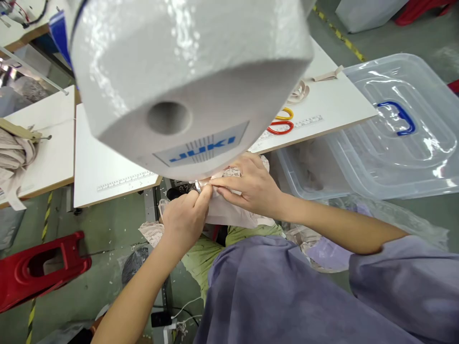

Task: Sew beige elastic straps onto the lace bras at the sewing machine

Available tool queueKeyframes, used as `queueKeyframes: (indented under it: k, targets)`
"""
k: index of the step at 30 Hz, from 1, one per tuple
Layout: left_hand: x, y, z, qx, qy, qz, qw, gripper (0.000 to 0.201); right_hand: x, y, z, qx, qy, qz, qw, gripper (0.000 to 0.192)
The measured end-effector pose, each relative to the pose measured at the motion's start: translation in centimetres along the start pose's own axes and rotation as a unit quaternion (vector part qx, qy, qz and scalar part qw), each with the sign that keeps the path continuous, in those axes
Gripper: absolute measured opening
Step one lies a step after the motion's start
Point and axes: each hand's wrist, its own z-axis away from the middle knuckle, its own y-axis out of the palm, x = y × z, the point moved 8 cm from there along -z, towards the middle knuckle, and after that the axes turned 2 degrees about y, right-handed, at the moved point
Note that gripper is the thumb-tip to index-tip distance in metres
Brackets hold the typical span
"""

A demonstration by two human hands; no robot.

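A pale pink lace-trimmed fabric piece (229, 213) lies under the front of a white sewing machine head (201, 105), with its lower part draping toward my lap. My left hand (186, 215) is closed, pinching the fabric's edge between thumb and finger beside a small metal part (198, 185). My right hand (253, 186) grips the lace side of the same fabric, and its fingertips point left toward my left thumb. The two hands nearly meet below the machine. The machine head hides the needle area.
On the white table's right side are scissors (283, 125) with red and yellow handles and loose pale strips (299, 91). A lidded clear plastic bin (405, 157) stands at the right. A red stool (43, 270) is on the floor at left, and fabric strips (14, 153) lie on another table.
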Motion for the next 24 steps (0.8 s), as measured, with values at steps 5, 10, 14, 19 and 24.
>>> queueKeyframes:
  k: [5,10,14,19,24]
  targets:
    - [1.2,1.5,0.1,0.054,0.094,0.072,0.992,0.047,-0.4,0.7,0.3,0.024,0.046,-0.04,0.998,0.022]
    - [1.4,1.0,-0.8,0.046,0.037,0.088,0.994,0.041,-2.0,2.6,2.3,0.053,0.16,-0.196,0.966,0.033]
    - [-0.4,0.3,-0.8,0.044,-0.001,0.04,0.998,0.037,-2.9,3.2,3.3,0.042,0.202,-0.26,0.943,0.049]
    - [-1.8,0.2,-0.9,0.055,-0.038,-0.007,0.998,0.038,-3.2,2.3,0.7,0.059,0.155,-0.186,0.969,0.034]
    - [-1.9,0.0,-1.8,0.052,-0.074,-0.02,0.996,0.032,-4.1,2.6,-1.8,0.11,0.159,-0.213,0.958,0.027]
